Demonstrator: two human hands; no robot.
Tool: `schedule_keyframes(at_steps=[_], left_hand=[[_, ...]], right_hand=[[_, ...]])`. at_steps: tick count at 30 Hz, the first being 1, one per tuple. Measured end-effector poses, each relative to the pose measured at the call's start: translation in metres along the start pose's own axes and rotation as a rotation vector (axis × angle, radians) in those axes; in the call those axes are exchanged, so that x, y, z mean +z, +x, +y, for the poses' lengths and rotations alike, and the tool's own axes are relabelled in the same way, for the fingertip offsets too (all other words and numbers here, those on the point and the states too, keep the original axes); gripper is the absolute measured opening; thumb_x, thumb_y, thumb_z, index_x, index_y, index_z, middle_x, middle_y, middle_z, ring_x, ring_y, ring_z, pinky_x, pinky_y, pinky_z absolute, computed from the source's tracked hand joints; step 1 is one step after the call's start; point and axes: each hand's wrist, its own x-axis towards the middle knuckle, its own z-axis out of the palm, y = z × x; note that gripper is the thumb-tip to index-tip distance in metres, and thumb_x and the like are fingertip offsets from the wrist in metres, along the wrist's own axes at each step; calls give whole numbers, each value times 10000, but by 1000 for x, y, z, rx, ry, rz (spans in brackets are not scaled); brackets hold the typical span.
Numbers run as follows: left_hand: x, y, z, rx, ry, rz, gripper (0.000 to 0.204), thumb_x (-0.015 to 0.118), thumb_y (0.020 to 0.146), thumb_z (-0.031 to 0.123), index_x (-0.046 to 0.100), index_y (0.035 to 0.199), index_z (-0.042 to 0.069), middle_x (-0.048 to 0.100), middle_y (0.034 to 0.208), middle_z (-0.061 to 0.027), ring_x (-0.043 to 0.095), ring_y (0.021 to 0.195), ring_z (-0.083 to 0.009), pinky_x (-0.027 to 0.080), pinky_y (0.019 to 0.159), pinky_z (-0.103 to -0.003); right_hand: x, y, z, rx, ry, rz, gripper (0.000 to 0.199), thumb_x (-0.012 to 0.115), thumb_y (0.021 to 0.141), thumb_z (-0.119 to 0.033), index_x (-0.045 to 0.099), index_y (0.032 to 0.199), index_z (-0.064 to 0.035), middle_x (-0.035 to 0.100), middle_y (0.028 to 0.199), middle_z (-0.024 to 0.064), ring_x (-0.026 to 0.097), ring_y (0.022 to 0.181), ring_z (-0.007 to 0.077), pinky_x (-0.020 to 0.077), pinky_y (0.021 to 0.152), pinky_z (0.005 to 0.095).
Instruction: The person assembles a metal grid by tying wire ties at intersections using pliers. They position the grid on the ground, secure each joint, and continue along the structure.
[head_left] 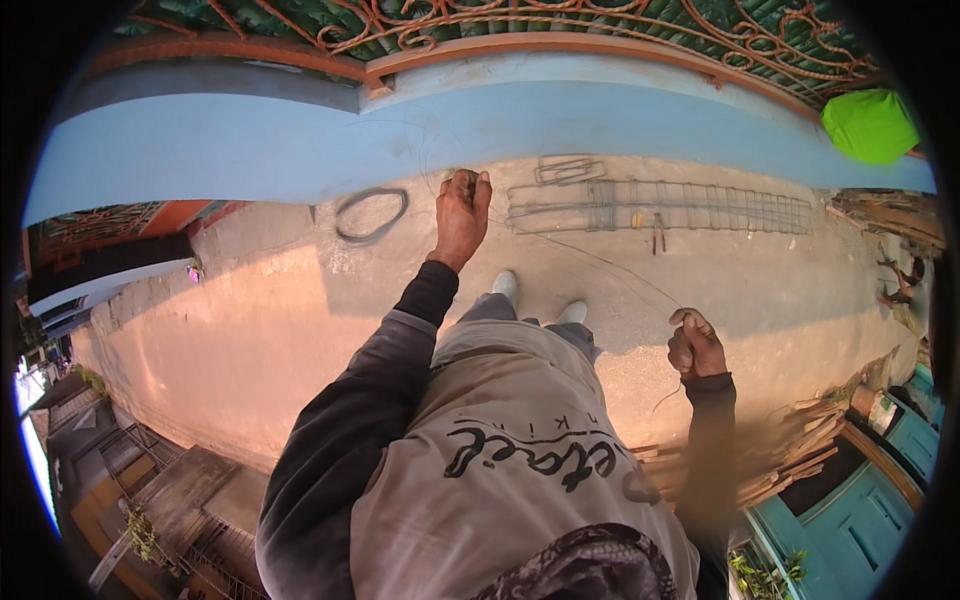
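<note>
A thin wire (612, 264) stretches across in front of me between my two raised hands. My left hand (463, 215), fingers closed, grips it near the pale blue wall. Fine loose strands curl up beyond that fist. Lower and to the right, my right hand (697, 345) is closed on the same wire, and a short tail of it dangles beneath the fingers. On the ground left of my left hand lies a dark wire coil (404, 208). A pair of pincers (658, 235) rests beside a long steel rebar cage (740, 208), with stirrups bunched at its left part.
A small stack of bent steel frames (569, 170) lies near the blue wall (580, 115). Orange ironwork (590, 42) tops the wall, with a bright green bag (870, 126) at right. Wooden planks (800, 440) are piled behind my right arm.
</note>
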Motion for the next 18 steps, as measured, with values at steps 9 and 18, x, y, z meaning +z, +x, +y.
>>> schedule_keyframes(at_steps=[9,18], left_hand=[[27,-2,18,20,48,113,225,620,965,180,562,822,16,588,675,-134,539,739,-337,444,730,-446],[72,-23,52,-9,58,201,296,624,961,203,546,752,9,573,622,-148,535,628,-331,440,676,-440]], right_hand=[[-71,-52,0,245,-12,-367,301,525,1041,-300,620,945,-31,391,596,-2,379,523,89,294,483,225],[-108,-72,-14,557,-823,-549,186,559,993,-191,648,937,-37,516,643,-22,485,579,96,377,529,287]])
